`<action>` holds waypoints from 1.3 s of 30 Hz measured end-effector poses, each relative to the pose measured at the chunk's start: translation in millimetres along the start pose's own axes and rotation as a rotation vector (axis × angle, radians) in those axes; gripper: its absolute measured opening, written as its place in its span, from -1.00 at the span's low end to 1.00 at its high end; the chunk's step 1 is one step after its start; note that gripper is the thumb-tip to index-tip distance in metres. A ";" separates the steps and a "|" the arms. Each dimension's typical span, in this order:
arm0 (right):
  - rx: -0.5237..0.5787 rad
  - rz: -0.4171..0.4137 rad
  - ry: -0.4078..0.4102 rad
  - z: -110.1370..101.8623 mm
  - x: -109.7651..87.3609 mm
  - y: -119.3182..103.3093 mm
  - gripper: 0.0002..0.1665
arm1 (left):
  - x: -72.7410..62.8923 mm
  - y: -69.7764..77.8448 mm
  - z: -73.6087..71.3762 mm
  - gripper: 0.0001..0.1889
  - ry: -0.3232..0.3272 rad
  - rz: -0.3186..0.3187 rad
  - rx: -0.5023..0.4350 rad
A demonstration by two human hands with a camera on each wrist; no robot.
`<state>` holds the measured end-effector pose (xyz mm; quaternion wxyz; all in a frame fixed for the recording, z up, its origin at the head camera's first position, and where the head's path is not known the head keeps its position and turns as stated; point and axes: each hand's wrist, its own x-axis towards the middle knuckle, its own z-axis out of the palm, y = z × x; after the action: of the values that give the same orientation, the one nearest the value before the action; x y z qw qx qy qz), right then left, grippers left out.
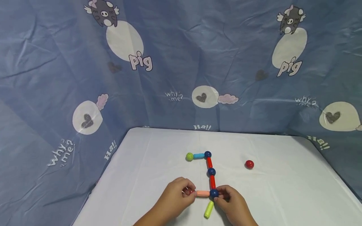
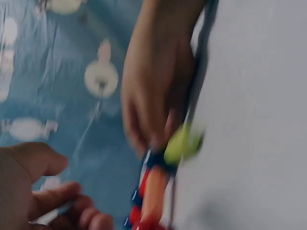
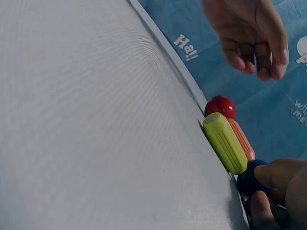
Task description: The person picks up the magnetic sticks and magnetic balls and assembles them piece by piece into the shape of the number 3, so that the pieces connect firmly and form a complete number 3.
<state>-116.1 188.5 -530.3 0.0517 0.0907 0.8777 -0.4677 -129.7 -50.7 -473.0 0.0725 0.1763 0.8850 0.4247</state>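
Observation:
Thumb and fingers of my right hand [image 1: 233, 202] pinch a dark blue ball [image 1: 214, 193] at the near corner of a chain of balls and rods. From that ball an orange rod [image 1: 202, 193] runs left to a red ball [image 3: 220, 107]. A yellow-green rod [image 1: 208, 210] points toward me from the same corner. My left hand [image 1: 178, 194] is beside the red ball and partly covers it in the head view. In the right wrist view its loosely bent fingers [image 3: 263, 57] are apart from the ball, holding nothing.
Away from me, the chain continues through a red rod [image 1: 212, 182], a blue ball [image 1: 211, 171], another red rod [image 1: 209, 162] and a far blue ball [image 1: 207, 154]. A light blue rod [image 1: 199, 156] joins a green ball [image 1: 189, 156]. One red ball [image 1: 249, 164] lies separately at right.

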 end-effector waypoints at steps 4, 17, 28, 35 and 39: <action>-0.010 -0.016 0.006 -2.1 0.8 0.0 -0.60 | -8.1 9.2 17.8 -0.79 -0.169 0.000 0.024; 0.023 -0.030 -0.001 -2.5 -0.9 3.4 -0.65 | -2.2 9.5 62.0 -0.72 -0.316 -0.148 0.127; 0.009 -0.054 0.004 -4.1 0.1 2.2 -0.64 | 0.5 12.7 70.9 -0.61 -0.215 -0.134 0.097; 0.000 -0.035 -0.003 -2.9 -0.8 1.9 -0.65 | 0.4 12.5 72.5 -0.63 -0.216 -0.168 0.122; 0.002 -0.031 -0.005 -1.3 -1.2 1.9 -0.65 | 0.5 9.5 72.7 -0.65 -0.214 -0.169 0.138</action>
<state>-114.5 190.5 -530.9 0.0467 0.0761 0.8783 -0.4697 -107.6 7.8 -511.3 0.1896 0.1499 0.9110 0.3341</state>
